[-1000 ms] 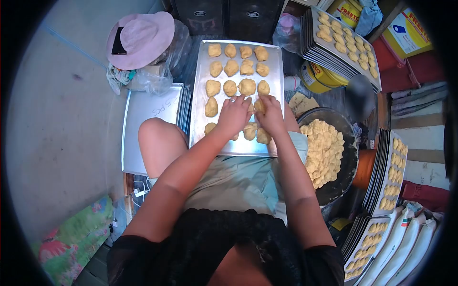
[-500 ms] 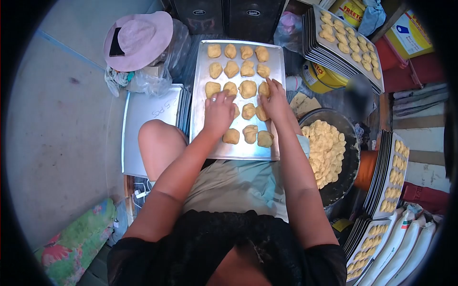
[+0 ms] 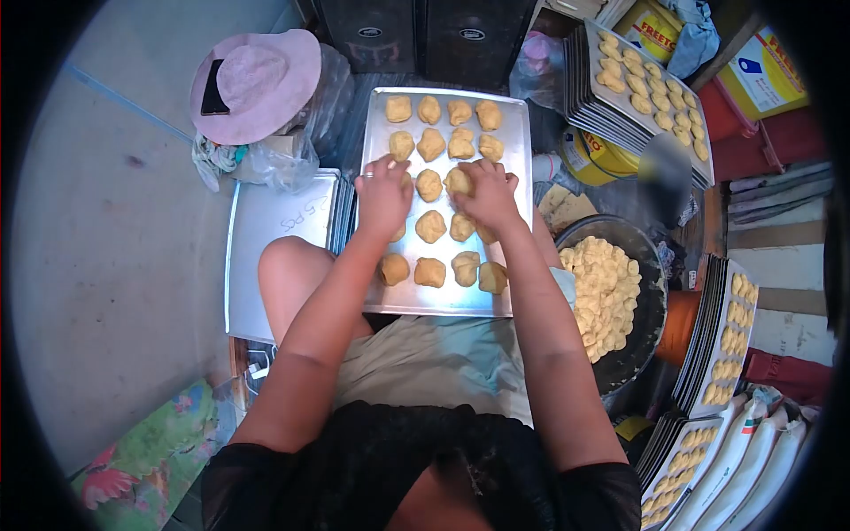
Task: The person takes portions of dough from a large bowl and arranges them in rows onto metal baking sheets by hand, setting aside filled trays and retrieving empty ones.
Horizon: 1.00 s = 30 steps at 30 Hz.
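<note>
Metal tray (image 3: 443, 299) bears dough pieces (image 3: 430, 227), both hands (image 3: 383, 196) (image 3: 485, 196) cupping some, beside a dough-filled basin (image 3: 651, 319).

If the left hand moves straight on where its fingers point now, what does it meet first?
Probably the roundish yellow dough piece, left column, second row from the far edge of the rectangular silver metal tray; depth is unclear.

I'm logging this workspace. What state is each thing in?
Left hand: fingers bent over dough pieces
Right hand: fingers bent over one piece
Lap tray: loaded, pieces in rows
Black basin: open, heaped with dough
Left trays: stacked, topmost marked
Upper-right trays: stacked, topmost loaded
Pink hat: crown up
</note>
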Available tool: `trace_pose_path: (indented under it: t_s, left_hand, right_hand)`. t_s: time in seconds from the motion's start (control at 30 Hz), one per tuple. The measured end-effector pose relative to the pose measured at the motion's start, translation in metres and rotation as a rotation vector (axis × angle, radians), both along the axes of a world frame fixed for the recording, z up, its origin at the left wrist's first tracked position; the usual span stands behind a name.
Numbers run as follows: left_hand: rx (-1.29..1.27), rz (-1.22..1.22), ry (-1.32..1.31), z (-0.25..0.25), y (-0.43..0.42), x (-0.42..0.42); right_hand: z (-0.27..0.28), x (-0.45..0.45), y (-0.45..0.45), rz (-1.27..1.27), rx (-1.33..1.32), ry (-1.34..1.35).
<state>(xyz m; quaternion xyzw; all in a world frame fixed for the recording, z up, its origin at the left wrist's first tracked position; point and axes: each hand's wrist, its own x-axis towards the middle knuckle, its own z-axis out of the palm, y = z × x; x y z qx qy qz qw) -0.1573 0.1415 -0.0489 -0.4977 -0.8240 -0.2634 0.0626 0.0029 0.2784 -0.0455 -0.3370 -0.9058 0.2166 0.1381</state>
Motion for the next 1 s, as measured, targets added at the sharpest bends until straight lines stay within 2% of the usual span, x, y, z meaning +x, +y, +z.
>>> trace_pose_path:
  t_s: [0.13, 0.23, 0.33, 0.43, 0.57, 0.67, 0.87, 1.0]
  left_hand:
    - [0.054, 0.016, -0.213, 0.000, 0.011, -0.032]
    - [0.049, -0.106, -0.136, 0.002, 0.035, -0.039]
    - [-0.050, -0.297, 0.057, 0.008, 0.056, -0.034]
    - [-0.094, -0.433, 0.115, 0.007, 0.070, -0.027]
    - [-0.268, -0.385, 0.194, -0.021, 0.077, -0.029]
    - [-0.264, -0.377, 0.279, -0.026, 0.076, -0.030]
    - [-0.186, -0.362, 0.181, 0.001, 0.049, -0.005]
    - [-0.318, -0.414, 0.025, 0.019, -0.006, 0.042]
  right_hand:
    - [-0.011, -0.011, 0.018, -0.078, 0.102, 0.139]
    - [-0.015, -0.027, 0.037, -0.154, 0.288, 0.170]
    - [-0.023, -0.032, 0.049, -0.161, 0.245, 0.173]
    - [-0.027, -0.033, 0.049, -0.141, 0.259, 0.098]
    - [-0.029, -0.033, 0.047, -0.031, 0.363, 0.099]
    - [-0.035, -0.030, 0.043, 0.054, 0.328, -0.033]
    - [0.001, 0.000, 0.018, 0.129, 0.300, 0.005]
    - [0.013, 0.037, -0.030, 0.214, 0.227, -0.086]
